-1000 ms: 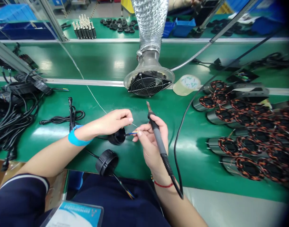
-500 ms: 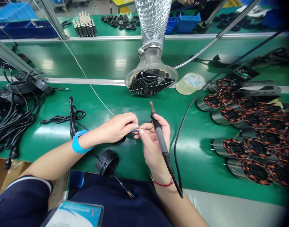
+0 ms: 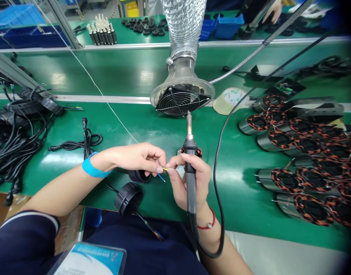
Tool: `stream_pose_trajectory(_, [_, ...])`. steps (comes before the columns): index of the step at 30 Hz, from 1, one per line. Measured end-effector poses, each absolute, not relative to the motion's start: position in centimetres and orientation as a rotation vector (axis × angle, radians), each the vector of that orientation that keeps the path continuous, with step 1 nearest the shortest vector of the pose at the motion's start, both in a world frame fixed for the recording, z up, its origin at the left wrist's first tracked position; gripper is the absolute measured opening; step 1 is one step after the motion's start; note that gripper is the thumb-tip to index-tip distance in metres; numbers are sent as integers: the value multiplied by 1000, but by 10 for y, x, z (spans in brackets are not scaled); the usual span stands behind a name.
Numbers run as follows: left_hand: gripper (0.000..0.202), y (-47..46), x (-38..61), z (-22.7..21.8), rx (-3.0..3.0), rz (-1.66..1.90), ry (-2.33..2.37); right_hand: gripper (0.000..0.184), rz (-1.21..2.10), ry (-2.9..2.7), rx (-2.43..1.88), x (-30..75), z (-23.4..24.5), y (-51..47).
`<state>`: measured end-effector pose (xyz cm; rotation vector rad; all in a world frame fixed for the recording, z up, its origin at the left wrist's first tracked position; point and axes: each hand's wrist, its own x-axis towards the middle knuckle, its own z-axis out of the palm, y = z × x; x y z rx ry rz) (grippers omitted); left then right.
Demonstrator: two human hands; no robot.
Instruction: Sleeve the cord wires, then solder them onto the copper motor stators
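My left hand pinches a thin yellow wire between thumb and fingers. A blue wire sticks out loose just below it. My right hand holds a soldering iron with its tip pointing away from me, while its thumb and forefinger meet at the yellow wire's end. Partly hidden behind the right hand is a wound motor stator. Under my left hand lies a black round cap; a second black cap, with wires coming out, sits at the bench's near edge.
A fume extractor fan hangs over the bench, with a tape roll beside it. Several stators fill the right side. Black cables are heaped at left, near a bundled cable. A thin solder strand crosses from above.
The soldering iron has swung more upright, its tip nearer the fan. Both hands have dropped slightly; the yellow wire now lies between the fingertips and the blue wire hangs free.
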<state>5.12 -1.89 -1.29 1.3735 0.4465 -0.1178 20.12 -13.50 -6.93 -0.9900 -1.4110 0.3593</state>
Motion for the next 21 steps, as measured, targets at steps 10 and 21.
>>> stream_pose_trajectory(10, [21, -19, 59, -13, 1280, -208, 512, 56, 409, -1370, -1012, 203, -73, -140])
stream_pose_trajectory(21, [14, -38, 77, -11, 1804, 84, 904, 48, 453, -1277, -1302, 224, -71, -145])
